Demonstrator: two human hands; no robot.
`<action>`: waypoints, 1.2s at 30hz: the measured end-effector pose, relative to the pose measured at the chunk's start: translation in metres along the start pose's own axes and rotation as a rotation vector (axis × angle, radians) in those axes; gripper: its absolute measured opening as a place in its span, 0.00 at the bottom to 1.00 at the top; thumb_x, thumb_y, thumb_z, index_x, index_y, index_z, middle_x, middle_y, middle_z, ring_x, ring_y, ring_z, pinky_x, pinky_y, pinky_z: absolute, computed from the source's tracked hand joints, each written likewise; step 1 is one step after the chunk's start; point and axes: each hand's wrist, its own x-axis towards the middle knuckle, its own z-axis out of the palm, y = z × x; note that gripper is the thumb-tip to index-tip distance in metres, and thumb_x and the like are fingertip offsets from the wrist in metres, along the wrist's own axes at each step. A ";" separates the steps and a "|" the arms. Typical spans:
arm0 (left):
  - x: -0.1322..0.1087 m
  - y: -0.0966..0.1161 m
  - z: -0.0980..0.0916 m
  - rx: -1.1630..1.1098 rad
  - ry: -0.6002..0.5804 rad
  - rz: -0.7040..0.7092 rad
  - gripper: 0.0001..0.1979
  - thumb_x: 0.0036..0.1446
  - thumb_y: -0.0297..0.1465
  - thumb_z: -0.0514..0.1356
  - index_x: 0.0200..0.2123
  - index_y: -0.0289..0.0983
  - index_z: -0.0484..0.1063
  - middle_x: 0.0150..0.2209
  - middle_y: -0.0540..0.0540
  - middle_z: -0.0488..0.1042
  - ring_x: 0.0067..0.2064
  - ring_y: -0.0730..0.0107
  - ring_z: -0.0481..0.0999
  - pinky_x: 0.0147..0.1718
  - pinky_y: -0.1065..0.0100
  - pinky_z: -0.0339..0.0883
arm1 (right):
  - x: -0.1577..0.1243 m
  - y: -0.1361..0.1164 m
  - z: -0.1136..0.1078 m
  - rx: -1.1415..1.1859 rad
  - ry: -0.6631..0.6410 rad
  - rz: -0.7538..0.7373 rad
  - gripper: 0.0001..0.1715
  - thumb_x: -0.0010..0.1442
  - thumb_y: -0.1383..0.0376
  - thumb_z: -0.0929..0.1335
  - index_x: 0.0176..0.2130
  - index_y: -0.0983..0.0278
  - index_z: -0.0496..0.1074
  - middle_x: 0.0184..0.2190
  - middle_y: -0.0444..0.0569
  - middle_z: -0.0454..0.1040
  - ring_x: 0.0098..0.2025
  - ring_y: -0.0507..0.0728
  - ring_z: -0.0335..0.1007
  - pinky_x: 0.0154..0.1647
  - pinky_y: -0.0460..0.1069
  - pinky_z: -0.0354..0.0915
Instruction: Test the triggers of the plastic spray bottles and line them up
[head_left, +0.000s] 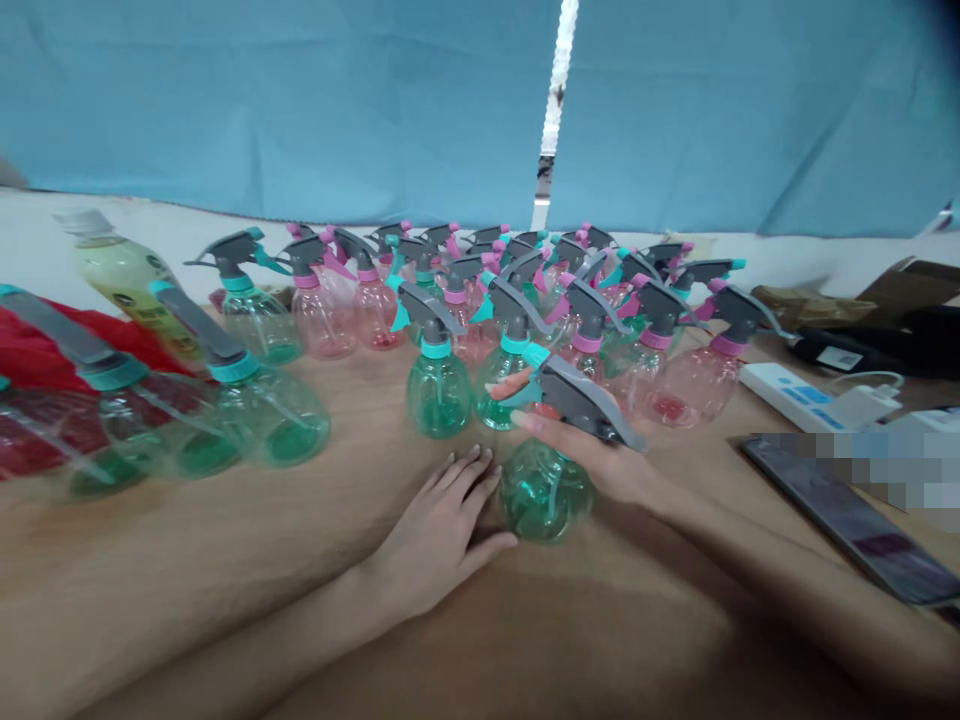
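My right hand (592, 450) is wrapped round the neck of a green spray bottle (546, 495) with a grey and turquoise trigger head. The bottle is upright, its nozzle pointing to the left. Flat on the table beside its base lies my left hand (450, 525), fingers stretched forward and nothing in them. Just beyond the hands stand two more green spray bottles (439, 395). A pink spray bottle (697, 385) is to the right of them.
Several green and pink spray bottles crowd the back of the table (352, 430). More spray bottles (274, 420) and a yellow drink bottle (124, 275) stand at left. On the right are a phone (847, 520) and a white power strip (795, 395). A blue cloth (322, 110) hangs behind.
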 end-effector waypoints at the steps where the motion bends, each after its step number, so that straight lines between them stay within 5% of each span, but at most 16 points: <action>1: 0.000 0.000 0.000 0.000 -0.002 0.000 0.34 0.66 0.51 0.46 0.60 0.27 0.60 0.63 0.33 0.60 0.64 0.51 0.57 0.59 0.51 0.54 | 0.000 0.000 0.000 0.020 0.005 0.000 0.11 0.59 0.62 0.70 0.44 0.58 0.71 0.46 0.44 0.75 0.52 0.55 0.70 0.55 0.52 0.64; 10: 0.000 0.000 -0.002 -0.035 -0.002 -0.007 0.29 0.67 0.46 0.48 0.60 0.29 0.61 0.63 0.34 0.60 0.64 0.51 0.58 0.59 0.51 0.55 | -0.002 0.006 0.004 0.179 -0.045 0.067 0.22 0.59 0.65 0.69 0.53 0.58 0.68 0.53 0.48 0.73 0.55 0.57 0.70 0.58 0.56 0.66; 21: 0.002 0.001 -0.003 -0.067 -0.008 -0.017 0.27 0.66 0.43 0.51 0.60 0.29 0.60 0.62 0.35 0.62 0.64 0.52 0.58 0.60 0.51 0.55 | 0.004 0.004 -0.006 0.122 -0.213 0.028 0.25 0.57 0.68 0.70 0.53 0.53 0.69 0.55 0.46 0.69 0.53 0.56 0.70 0.51 0.53 0.70; 30: 0.001 0.001 -0.002 -0.085 0.008 -0.027 0.26 0.66 0.43 0.52 0.61 0.32 0.60 0.62 0.36 0.62 0.64 0.51 0.58 0.59 0.51 0.56 | 0.005 0.007 -0.012 0.116 -0.266 0.087 0.22 0.57 0.66 0.70 0.51 0.53 0.69 0.39 0.44 0.76 0.41 0.54 0.75 0.44 0.51 0.73; 36: 0.001 0.001 -0.002 -0.059 -0.009 -0.026 0.27 0.66 0.43 0.50 0.60 0.31 0.60 0.62 0.36 0.62 0.64 0.52 0.58 0.59 0.51 0.56 | 0.003 0.013 -0.007 0.158 -0.233 0.086 0.27 0.58 0.70 0.68 0.55 0.52 0.65 0.53 0.46 0.70 0.45 0.53 0.74 0.48 0.51 0.72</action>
